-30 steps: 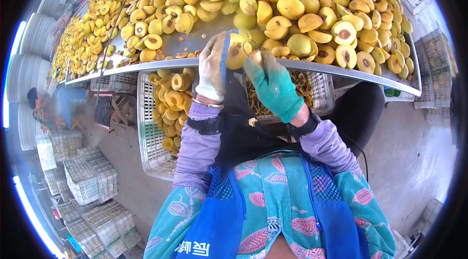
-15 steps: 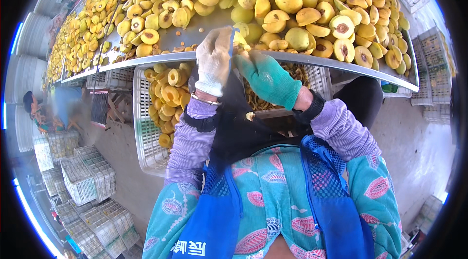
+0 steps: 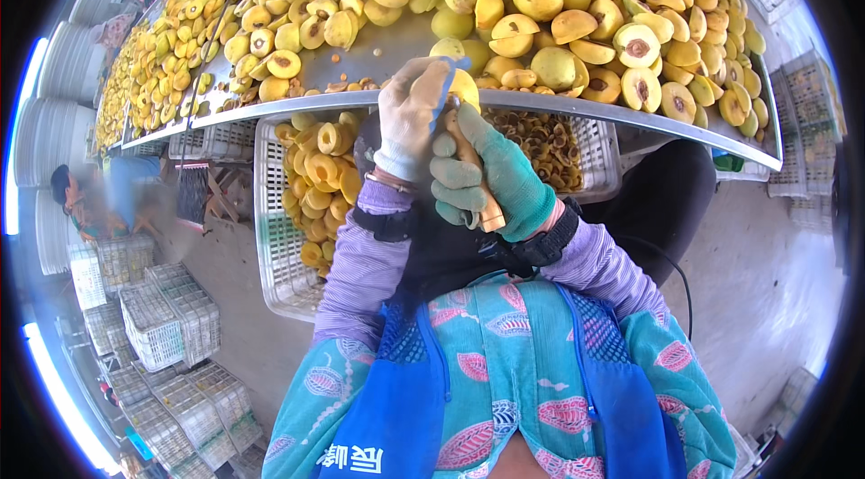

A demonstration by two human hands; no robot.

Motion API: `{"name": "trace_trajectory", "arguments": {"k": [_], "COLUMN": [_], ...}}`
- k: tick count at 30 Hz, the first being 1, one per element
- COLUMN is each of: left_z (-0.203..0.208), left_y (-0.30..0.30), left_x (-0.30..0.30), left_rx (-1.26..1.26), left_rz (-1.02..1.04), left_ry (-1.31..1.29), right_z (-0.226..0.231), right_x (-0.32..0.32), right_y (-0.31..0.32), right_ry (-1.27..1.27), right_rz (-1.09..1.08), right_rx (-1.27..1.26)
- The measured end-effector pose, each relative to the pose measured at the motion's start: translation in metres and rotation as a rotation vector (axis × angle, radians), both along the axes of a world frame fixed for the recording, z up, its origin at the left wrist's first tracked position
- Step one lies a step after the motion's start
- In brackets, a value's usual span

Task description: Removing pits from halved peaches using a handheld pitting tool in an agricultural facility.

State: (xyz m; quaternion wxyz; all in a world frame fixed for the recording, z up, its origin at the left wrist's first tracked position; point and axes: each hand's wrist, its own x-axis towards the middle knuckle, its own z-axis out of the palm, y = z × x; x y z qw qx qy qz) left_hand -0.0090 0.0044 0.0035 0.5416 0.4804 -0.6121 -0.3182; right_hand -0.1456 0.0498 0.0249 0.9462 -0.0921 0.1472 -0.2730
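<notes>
Above the front edge of the metal table, my left hand [image 3: 410,109] in a white glove closes around a yellow peach half [image 3: 465,87]. My right hand [image 3: 494,168], in a green glove, grips a wooden-handled tool [image 3: 470,159] with its fingers wrapped round the handle. The tool's upper end meets the peach half; its working tip is hidden there. Heaped on the table beyond my hands are many cut yellow peaches [image 3: 577,19], several showing brown stones in their cut faces.
Below the table edge at left, a white plastic crate [image 3: 275,249] holds hollowed peach halves [image 3: 315,173]. Another crate [image 3: 605,150] at right holds brown scraps [image 3: 545,145]. Stacked crates [image 3: 171,321] stand on the floor at left; a person [image 3: 81,200] sits beyond them.
My right hand has rolled over and drawn nearer to me, bringing the wooden handle into sight. A small pale piece below my hands is no longer visible. My left hand stays near the table edge.
</notes>
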Motion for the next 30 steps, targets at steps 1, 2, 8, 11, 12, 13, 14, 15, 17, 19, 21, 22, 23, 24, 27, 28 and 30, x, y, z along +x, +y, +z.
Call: {"name": "trace_trajectory", "arguments": {"k": [1, 2, 8, 11, 12, 13, 14, 15, 17, 19, 21, 22, 23, 24, 27, 28, 30], "left_z": [-0.001, 0.001, 0.009, 0.0, -0.009, 0.001, 0.014, 0.018, 0.015, 0.021, 0.023, 0.021, 0.02, 0.002, 0.001, 0.016, -0.005], "left_y": [-0.002, -0.005, -0.008, 0.007, 0.009, 0.019, 0.032, 0.05, 0.035, 0.007, -0.035, -0.06, -0.081, -0.092, -0.082, -0.064, -0.045], "left_x": [0.0, 0.0, -0.009, -0.009, -0.006, -0.002, 0.002, 0.028, 0.075, 0.077, 0.027, 0.01, 0.0, 0.016, 0.039, 0.034, 0.041], "left_rx": [-0.012, 0.085, 0.49, 0.517, 0.587, 0.61, 0.562, 0.4, 0.292, 0.122, -0.032, 0.232, 0.496, 0.365, 0.613, 0.639, 0.377], "left_rz": [-0.009, -0.087, -0.42, -0.267, -0.394, -0.039, 0.112, 0.127, 0.202, 0.281, 0.294, 0.072, -0.155, -0.116, -0.24, -0.339, -0.274], "left_ry": [-0.037, -0.032, 0.534, 0.852, 1.19, 1.111, 1.248, 0.655, -0.308, -0.812, -0.994, -1.109, -1.208, -1.104, 0.024, 0.376, 0.287], "right_z": [-0.003, -0.008, -0.005, -0.009, -0.007, -0.007, -0.004, -0.005, -0.07, -0.098, -0.085, -0.074, -0.064, -0.053, -0.022, -0.022, -0.025], "right_x": [0.0, 0.002, 0.0, 0.001, 0.0, -0.001, -0.012, -0.027, -0.039, -0.038, -0.028, -0.023, -0.016, -0.018, -0.028, -0.028, -0.019], "right_y": [0.001, 0.006, -0.003, -0.001, 0.006, 0.011, 0.011, 0.009, -0.004, 0.001, 0.003, 0.002, 0.002, -0.001, -0.015, -0.022, -0.03], "right_ry": [0.088, 0.28, -0.287, -0.456, -0.521, -0.589, -0.57, -0.356, -0.207, 0.11, 0.311, 0.399, 0.487, 0.59, 0.697, 0.807, 1.003], "right_rz": [0.022, -0.053, 0.056, 0.101, 0.147, 0.19, 0.204, 0.153, 0.076, 0.036, -0.028, -0.08, -0.124, -0.226, -0.385, -0.427, -0.448], "right_rx": [-0.062, -0.213, 0.117, 0.168, 0.118, 0.076, 0.031, 0.064, 0.318, 0.271, 0.056, 0.015, -0.025, -0.23, -0.45, -0.609, -0.932]}}
